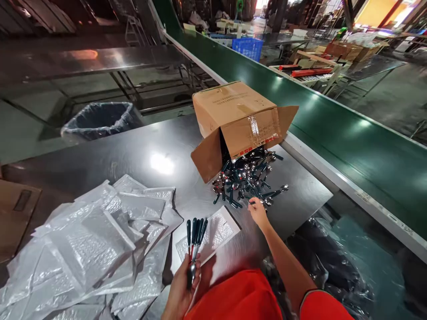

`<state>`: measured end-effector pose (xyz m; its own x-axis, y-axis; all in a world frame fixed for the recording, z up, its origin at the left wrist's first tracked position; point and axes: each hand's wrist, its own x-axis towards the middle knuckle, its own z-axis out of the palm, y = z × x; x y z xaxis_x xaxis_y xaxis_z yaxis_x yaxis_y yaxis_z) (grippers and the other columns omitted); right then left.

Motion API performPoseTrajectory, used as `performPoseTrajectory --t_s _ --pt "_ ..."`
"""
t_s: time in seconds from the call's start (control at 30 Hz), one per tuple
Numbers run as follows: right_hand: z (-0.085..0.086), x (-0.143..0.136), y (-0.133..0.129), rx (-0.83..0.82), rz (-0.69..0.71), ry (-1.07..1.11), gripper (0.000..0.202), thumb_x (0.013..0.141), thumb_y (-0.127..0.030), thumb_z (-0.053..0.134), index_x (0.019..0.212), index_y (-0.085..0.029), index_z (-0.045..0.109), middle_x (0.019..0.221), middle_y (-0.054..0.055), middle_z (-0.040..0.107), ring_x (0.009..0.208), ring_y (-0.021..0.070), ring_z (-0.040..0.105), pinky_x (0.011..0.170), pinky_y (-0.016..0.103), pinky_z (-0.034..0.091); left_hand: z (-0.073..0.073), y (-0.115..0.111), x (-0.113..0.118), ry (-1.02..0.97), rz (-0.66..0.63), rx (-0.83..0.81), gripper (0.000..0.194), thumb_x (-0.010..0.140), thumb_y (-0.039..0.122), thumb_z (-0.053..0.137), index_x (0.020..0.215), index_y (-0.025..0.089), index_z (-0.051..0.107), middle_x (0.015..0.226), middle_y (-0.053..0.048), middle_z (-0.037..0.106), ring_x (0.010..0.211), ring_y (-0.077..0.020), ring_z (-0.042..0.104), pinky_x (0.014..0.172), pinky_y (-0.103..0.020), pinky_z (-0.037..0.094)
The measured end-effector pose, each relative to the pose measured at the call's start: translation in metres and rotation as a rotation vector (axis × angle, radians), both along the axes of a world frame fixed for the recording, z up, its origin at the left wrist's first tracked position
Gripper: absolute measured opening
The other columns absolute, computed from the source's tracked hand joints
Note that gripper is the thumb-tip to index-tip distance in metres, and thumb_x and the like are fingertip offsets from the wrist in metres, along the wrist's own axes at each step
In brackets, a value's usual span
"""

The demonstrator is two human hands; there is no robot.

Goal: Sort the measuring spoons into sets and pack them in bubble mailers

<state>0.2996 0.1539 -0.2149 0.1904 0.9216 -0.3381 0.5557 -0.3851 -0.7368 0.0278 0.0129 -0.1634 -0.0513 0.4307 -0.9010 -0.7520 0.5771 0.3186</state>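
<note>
My left hand [184, 284] is closed round a bunch of spoons [196, 233], their dark green handles pointing up and away and their metal bowls near my fingers. At the near edge of a heap of loose spoons [245, 175], my right hand [258, 211] is closed with its fingertips pinched on a spoon, mostly hidden by the fingers. The heap spills from the open mouth of a cardboard box [233, 104] lying on its side. Between my hands a white bubble mailer [220, 229] lies flat on the metal table [140, 155].
A large pile of white bubble mailers [93, 244] covers the table's left front. Behind the box runs a green conveyor belt [293, 93] with a raised pale edge. A lined bin [100, 120] stands beyond the table. Clear plastic bags [353, 262] lie at the lower right.
</note>
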Motion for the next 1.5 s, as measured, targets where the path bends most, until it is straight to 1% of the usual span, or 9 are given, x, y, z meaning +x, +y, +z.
performPoseTrajectory --t_s 0.2,0.27,0.4,0.5,0.6,0.87,1.1,1.27,1.5 --pt "0.038 0.044 -0.006 0.227 0.109 0.447 0.066 0.090 -0.062 0.046 0.138 -0.017 0.051 0.121 0.016 0.067 0.102 0.0242 0.067 0.076 0.034 0.054 0.003 0.003 0.006 0.018 -0.022 0.013 0.025 0.098 0.025 0.048 0.085 0.009 0.063 0.056 -0.001 0.055 0.035 -0.0057 0.044 0.028 -0.013 0.029" --pt "0.045 0.051 -0.001 0.317 0.124 0.227 0.067 0.087 -0.058 0.056 0.141 -0.018 0.048 0.119 0.014 0.068 0.100 0.0236 0.066 0.077 0.033 0.053 0.003 0.003 0.008 0.018 -0.036 0.017 0.026 0.098 0.026 0.047 0.087 0.009 0.062 0.056 -0.001 0.056 0.036 -0.0055 0.044 0.028 -0.013 0.029" --pt "0.048 0.061 0.019 0.269 0.094 -0.534 0.042 0.100 -0.043 0.040 0.118 -0.014 0.065 0.110 0.016 0.066 0.102 0.0272 0.061 0.084 0.037 0.047 -0.003 -0.003 0.004 0.007 -0.043 0.017 0.026 0.099 0.027 0.046 0.088 0.009 0.062 0.056 0.000 0.055 0.036 -0.0049 0.043 0.028 -0.013 0.028" --pt "0.040 0.066 0.039 0.188 0.126 -0.706 0.035 0.100 -0.029 0.040 0.103 -0.008 0.067 0.117 0.024 0.059 0.111 0.0339 0.054 0.089 0.042 0.043 -0.014 -0.011 -0.003 -0.017 -0.053 0.046 0.027 0.099 0.029 0.047 0.090 0.009 0.062 0.055 0.002 0.052 0.035 -0.0045 0.041 0.027 -0.012 0.027" --pt "0.022 0.064 0.057 0.082 0.264 -0.811 0.024 0.097 -0.015 0.045 0.110 -0.008 0.064 0.117 0.020 0.059 0.105 0.0285 0.058 0.084 0.038 0.047 -0.026 -0.019 -0.010 -0.032 -0.059 0.059 0.027 0.098 0.032 0.049 0.090 0.010 0.062 0.056 0.002 0.052 0.036 -0.0044 0.041 0.027 -0.012 0.028" --pt "-0.017 0.046 0.070 -0.048 0.530 -0.947 0.023 0.098 -0.030 0.057 0.115 -0.015 0.061 0.116 0.008 0.063 0.103 0.0213 0.062 0.088 0.040 0.052 -0.034 -0.017 -0.014 -0.015 -0.017 0.037 0.027 0.095 0.033 0.052 0.092 0.009 0.063 0.057 0.001 0.054 0.037 -0.0064 0.044 0.027 -0.013 0.027" --pt "0.006 0.107 0.079 -0.069 0.443 -0.955 0.029 0.100 -0.020 0.045 0.127 -0.017 0.054 0.122 0.013 0.060 0.110 0.0241 0.061 0.088 0.032 0.047 -0.015 -0.013 -0.008 0.037 0.023 -0.060 0.030 0.098 0.028 0.045 0.084 0.008 0.063 0.052 0.003 0.050 0.031 -0.0044 0.038 0.025 -0.012 0.024" --pt "0.002 0.141 0.074 -0.269 0.265 -0.914 0.027 0.099 -0.035 0.055 0.116 -0.015 0.062 0.109 0.007 0.067 0.098 0.0207 0.066 0.086 0.040 0.053 -0.035 -0.020 -0.011 -0.040 -0.005 0.025 0.023 0.091 0.031 0.061 0.086 0.010 0.064 0.054 0.003 0.052 0.035 -0.0051 0.041 0.028 -0.013 0.027" --pt "-0.022 0.132 0.072 -0.458 -0.080 -0.857 0.032 0.098 -0.042 0.055 0.111 -0.015 0.065 0.106 0.007 0.069 0.089 0.0172 0.068 0.081 0.037 0.057 -0.053 -0.023 -0.013 -0.042 -0.048 0.067 0.044 0.060 0.041 0.090 0.082 0.012 0.066 0.055 0.004 0.053 0.037 -0.0052 0.043 0.028 -0.013 0.029"
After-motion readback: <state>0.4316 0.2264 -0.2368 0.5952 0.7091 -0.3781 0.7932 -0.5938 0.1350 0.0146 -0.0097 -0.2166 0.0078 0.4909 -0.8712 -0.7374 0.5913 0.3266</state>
